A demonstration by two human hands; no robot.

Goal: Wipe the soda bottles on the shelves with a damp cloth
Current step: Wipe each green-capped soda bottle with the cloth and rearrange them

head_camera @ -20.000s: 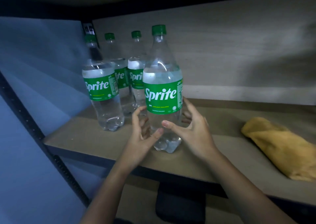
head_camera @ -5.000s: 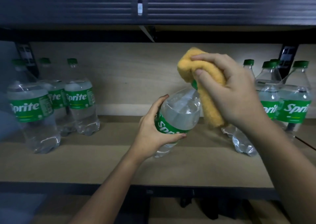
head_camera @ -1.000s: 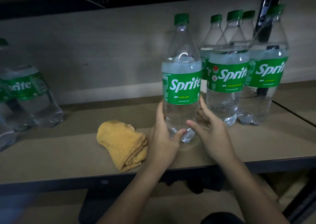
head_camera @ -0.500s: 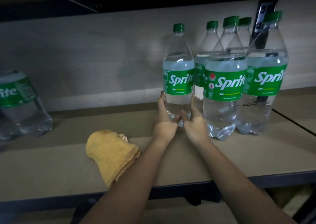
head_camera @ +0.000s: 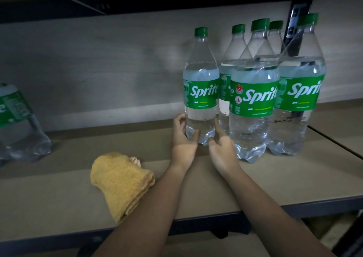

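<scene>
Sprite bottle (head_camera: 201, 91), full of clear soda, stands upright, both hands' grip around its base.

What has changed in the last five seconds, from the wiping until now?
The cloth was let go and lies on the shelf. The wiped bottle now stands upright beside the right group, both hands at its base. The left bottles did not move.

place: shop stockroom | evidence: metal-framed board shelf (head_camera: 255, 188); rows of identical Sprite bottles (head_camera: 253, 91)
</scene>
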